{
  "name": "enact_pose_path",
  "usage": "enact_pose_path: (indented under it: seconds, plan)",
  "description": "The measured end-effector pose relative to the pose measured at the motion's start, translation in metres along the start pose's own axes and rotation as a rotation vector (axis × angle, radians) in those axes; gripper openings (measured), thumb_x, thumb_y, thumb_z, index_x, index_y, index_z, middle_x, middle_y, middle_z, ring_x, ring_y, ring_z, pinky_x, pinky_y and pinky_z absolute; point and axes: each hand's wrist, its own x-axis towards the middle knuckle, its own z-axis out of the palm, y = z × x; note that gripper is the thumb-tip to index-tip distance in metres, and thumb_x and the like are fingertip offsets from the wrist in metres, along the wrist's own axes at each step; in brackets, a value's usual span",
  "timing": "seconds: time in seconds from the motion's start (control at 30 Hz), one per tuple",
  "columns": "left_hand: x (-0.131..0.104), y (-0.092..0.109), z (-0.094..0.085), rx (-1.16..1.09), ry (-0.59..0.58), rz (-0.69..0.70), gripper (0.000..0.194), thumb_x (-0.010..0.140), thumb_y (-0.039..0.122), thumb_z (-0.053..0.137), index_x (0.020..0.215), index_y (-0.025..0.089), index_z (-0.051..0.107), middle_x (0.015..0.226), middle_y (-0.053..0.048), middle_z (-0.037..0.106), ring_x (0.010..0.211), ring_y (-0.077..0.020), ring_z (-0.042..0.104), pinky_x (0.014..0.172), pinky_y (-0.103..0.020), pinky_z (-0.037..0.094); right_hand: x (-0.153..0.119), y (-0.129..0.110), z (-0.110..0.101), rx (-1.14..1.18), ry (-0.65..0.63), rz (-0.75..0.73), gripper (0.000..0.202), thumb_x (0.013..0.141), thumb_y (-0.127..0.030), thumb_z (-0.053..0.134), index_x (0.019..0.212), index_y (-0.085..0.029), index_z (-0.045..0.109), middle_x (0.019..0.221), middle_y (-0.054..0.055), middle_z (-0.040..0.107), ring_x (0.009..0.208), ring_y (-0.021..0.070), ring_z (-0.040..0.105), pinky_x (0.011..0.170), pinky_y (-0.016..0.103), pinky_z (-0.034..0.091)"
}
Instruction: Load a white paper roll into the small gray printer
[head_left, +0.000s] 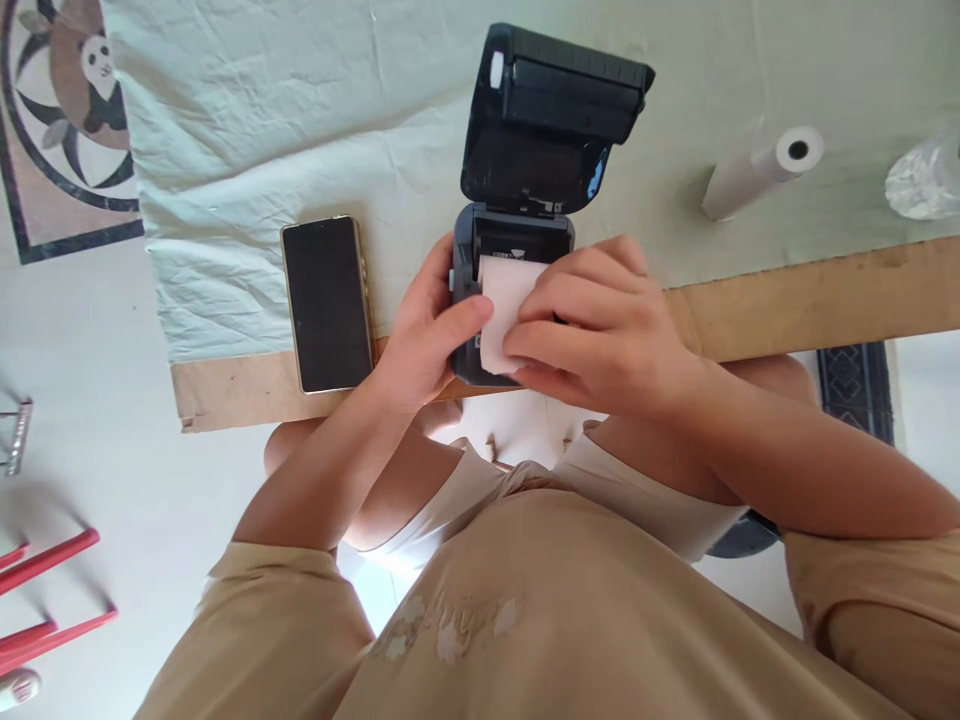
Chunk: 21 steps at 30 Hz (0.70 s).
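Note:
A small black printer (pixel 487 225) with its lid (pixel 555 110) swung up is held near the table's front edge. My left hand (pixel 431 335) grips its left side, the thumb resting on the white paper roll (pixel 499 300) inside. Over the right side of the roll, my right hand (pixel 592 330) has its fingers bent and pressed on the paper. Those fingers hide the roll's right part and the printer's right edge.
A phone (pixel 327 305) lies left of the printer on the cloth-covered table (pixel 262 120). At the right, a white paper roll (pixel 761 175) stands upright, and a clear plastic item (pixel 926 180) lies farther right. Red bars (pixel 52 560) show at the lower left.

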Motion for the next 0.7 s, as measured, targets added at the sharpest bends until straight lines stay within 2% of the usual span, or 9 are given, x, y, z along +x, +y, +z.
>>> enact_pose_path:
  seconds: [0.1,0.17,0.23,0.33,0.37,0.43,0.53,0.6,0.7]
  plan:
    - [-0.001,0.002,-0.003,0.076,-0.001,-0.011,0.063,0.077,0.047,0.090,0.134,0.034,0.068,0.111,-0.001,0.078,0.102,-0.0271,0.073,0.079,-0.035,0.061,0.003,0.004,-0.004,0.085,0.085,0.014,0.027,0.105,-0.051,0.059,0.091,-0.028,0.062,0.086,-0.002,0.071,0.084,0.0193,0.066,0.074,0.043,0.043]
    - [-0.003,0.006,-0.002,0.079,-0.002,0.025,0.072,0.077,0.041,0.091,0.144,0.036,0.063,0.125,-0.002,0.076,0.107,-0.0259,0.074,0.083,-0.035,0.062,0.008,0.009,-0.014,0.129,0.174,0.130,0.009,0.102,-0.039,0.062,0.104,-0.031,0.065,0.101,0.001,0.072,0.091,0.0193,0.070,0.077,0.041,0.051]
    - [-0.005,0.009,0.000,0.072,-0.005,0.056,0.078,0.077,0.036,0.091,0.149,0.038,0.060,0.136,-0.003,0.073,0.113,-0.0257,0.073,0.088,-0.035,0.062,0.014,0.014,-0.026,0.180,0.174,0.335,0.027,0.100,-0.027,0.062,0.125,-0.035,0.065,0.131,0.003,0.069,0.120,0.0212,0.070,0.078,0.037,0.056]
    - [-0.007,0.012,0.002,0.089,-0.012,0.039,0.080,0.075,0.030,0.091,0.149,0.036,0.061,0.140,-0.004,0.072,0.117,-0.0265,0.072,0.091,-0.034,0.062,0.019,0.018,-0.035,0.338,0.107,0.571,0.043,0.104,-0.034,0.060,0.146,-0.038,0.055,0.165,0.001,0.051,0.154,0.0234,0.052,0.070,0.030,0.057]
    - [-0.006,0.012,0.002,0.094,-0.013,0.032,0.079,0.074,0.029,0.092,0.148,0.035,0.062,0.138,-0.004,0.072,0.116,-0.0266,0.072,0.091,-0.034,0.062,0.019,0.019,-0.036,0.376,0.090,0.584,0.040,0.105,-0.037,0.060,0.144,-0.037,0.057,0.163,0.002,0.054,0.152,0.0235,0.054,0.068,0.029,0.057]
    - [-0.006,0.011,0.002,0.082,-0.008,0.028,0.073,0.074,0.029,0.092,0.142,0.034,0.065,0.137,-0.004,0.072,0.116,-0.0266,0.073,0.093,-0.035,0.062,0.018,0.021,-0.033,0.376,0.046,0.534,0.027,0.105,-0.042,0.061,0.130,-0.035,0.066,0.143,0.003,0.067,0.126,0.0211,0.068,0.065,0.029,0.057]
    - [-0.004,0.009,0.000,0.030,0.010,0.034,0.063,0.073,0.030,0.093,0.130,0.033,0.068,0.135,-0.005,0.072,0.119,-0.0276,0.072,0.098,-0.037,0.064,0.012,0.024,-0.026,0.307,-0.063,0.449,0.015,0.098,-0.039,0.066,0.110,-0.032,0.073,0.123,0.004,0.070,0.087,0.0150,0.066,0.067,0.032,0.059]
    - [-0.003,0.009,0.001,0.010,0.020,0.023,0.064,0.070,0.031,0.095,0.128,0.034,0.068,0.133,-0.004,0.071,0.119,-0.0270,0.072,0.097,-0.036,0.064,0.008,0.026,-0.023,0.306,-0.158,0.469,0.017,0.093,-0.034,0.068,0.109,-0.030,0.073,0.137,0.006,0.065,0.082,0.0131,0.063,0.069,0.033,0.059]
    - [-0.005,0.010,0.005,-0.009,-0.011,0.016,0.070,0.071,0.030,0.095,0.134,0.038,0.066,0.129,-0.002,0.070,0.108,-0.0221,0.073,0.085,-0.031,0.064,0.004,0.027,-0.022,0.388,-0.281,0.497,0.022,0.091,-0.034,0.068,0.112,-0.028,0.071,0.151,0.009,0.056,0.103,0.0180,0.065,0.072,0.031,0.059]
